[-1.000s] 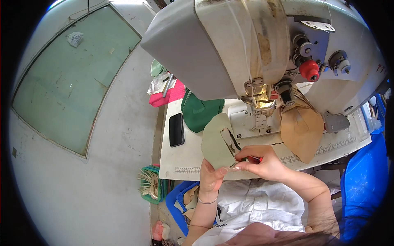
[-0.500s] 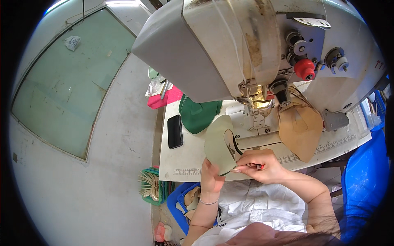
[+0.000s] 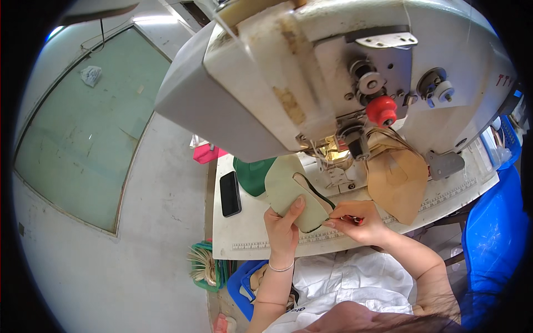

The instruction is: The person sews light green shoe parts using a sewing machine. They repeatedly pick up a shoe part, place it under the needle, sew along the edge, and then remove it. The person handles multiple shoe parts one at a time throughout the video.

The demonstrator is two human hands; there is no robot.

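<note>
My left hand (image 3: pixel 282 228) is closed on a pale green shoe upper piece (image 3: pixel 284 186), its thumb lying on the face of the piece. A dark edging runs along the curved opening and the lower end. My right hand (image 3: pixel 363 223) is closed at the right lower edge, fingertips touching it. Within its curled fingers sits a small red-handled tool (image 3: pixel 355 220), mostly hidden, so its kind cannot be told. Just beyond my hands stands a sewing machine (image 3: pixel 261 94) with a lit needle area. Tan shoe upper pieces (image 3: pixel 397 186) hang stacked to the right of the needle.
A dark green piece (image 3: pixel 252 176) lies on the white table (image 3: pixel 222 236), beside a black phone (image 3: pixel 230 194). Below the left table edge are a green basket of strips (image 3: pixel 204 269) and a blue bin (image 3: pixel 240 288). Blue plastic (image 3: pixel 491 238) stands at the right.
The pale green piece has turned flatter toward me, and my left thumb now rests across its face. My right hand stays at its edge. The view has shifted slightly.
</note>
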